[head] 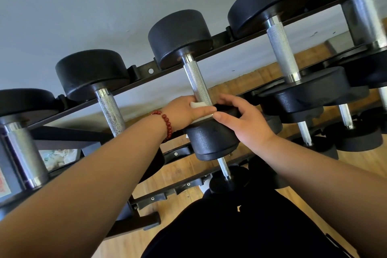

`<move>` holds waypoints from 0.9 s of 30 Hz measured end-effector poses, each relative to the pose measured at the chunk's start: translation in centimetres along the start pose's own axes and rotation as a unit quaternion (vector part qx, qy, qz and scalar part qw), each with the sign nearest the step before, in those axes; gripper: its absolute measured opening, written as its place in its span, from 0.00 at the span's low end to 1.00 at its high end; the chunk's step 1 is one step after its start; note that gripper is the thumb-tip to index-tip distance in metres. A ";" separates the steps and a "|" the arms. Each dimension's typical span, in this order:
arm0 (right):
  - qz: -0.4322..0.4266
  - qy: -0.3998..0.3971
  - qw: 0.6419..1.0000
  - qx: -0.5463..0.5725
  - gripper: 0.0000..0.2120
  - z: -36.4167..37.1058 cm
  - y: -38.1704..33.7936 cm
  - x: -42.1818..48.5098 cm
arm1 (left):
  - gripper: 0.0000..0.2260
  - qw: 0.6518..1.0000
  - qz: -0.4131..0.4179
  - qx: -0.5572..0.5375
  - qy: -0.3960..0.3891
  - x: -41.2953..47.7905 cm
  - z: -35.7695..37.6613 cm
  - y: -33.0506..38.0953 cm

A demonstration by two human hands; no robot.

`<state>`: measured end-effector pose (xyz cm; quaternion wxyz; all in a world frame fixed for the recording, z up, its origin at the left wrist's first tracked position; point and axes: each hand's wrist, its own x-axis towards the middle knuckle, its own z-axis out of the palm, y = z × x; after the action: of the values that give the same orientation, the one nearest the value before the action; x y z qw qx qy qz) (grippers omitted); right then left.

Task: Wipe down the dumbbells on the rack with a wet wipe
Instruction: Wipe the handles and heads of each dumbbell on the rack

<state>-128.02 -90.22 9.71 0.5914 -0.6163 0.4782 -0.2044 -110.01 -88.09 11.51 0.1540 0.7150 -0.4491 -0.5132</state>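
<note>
Left hand (184,111) pinches the wet wipe (200,109), thumb over it, pressing it onto the dumbbell (198,84) where the knurled handle meets the near head. Judged mid-wipe on that joint. Right hand (240,119) just beside it, fingers and thumb curled over the near head, probably bracing so the weight does not roll in its cradle. Red bead bracelet (166,123) on the left wrist. Dumbbell sits on the top tier of the rack (142,69), straight ahead of both hands. Neighbouring dumbbells (111,109) either side of the hands, none touched; more tiers below the hands. No tabletop. Wood floor (182,174) beneath, plain pale wall (83,6) beyond the hands.
</note>
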 end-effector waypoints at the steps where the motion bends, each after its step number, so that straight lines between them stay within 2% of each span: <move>1: 0.001 0.000 1.000 0.001 0.28 0.0 -0.1 0.0 | 0.10 1.000 -0.003 0.001 -0.004 0.0 -0.2 -0.1; 7: 0.004 -0.002 1.000 -0.003 0.26 -0.1 0.0 0.0 | 0.18 0.999 -0.028 -0.016 0.030 0.5 1.0 0.9; 13: 0.003 0.000 1.000 0.003 0.34 0.0 -0.1 -0.1 | 0.12 0.999 -0.031 0.006 0.032 -0.1 0.6 0.3; 17: 0.001 0.003 1.000 -0.005 0.27 0.0 0.0 0.1 | 0.14 0.999 -0.038 -0.017 0.016 0.3 1.0 1.4; 23: 0.003 -0.011 1.000 -0.004 0.27 -0.3 0.0 0.0 | 0.13 0.998 -0.045 0.008 0.046 -0.7 0.4 0.3; 27: -0.003 -0.006 1.000 -0.002 0.26 -0.2 0.1 -0.1 | 0.20 0.997 -0.053 -0.006 0.057 -0.3 0.9 0.6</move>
<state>-128.28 -90.26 9.65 0.5928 -0.6198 0.4732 -0.2015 -111.12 -87.95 11.67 0.1563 0.7650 -0.3974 -0.4821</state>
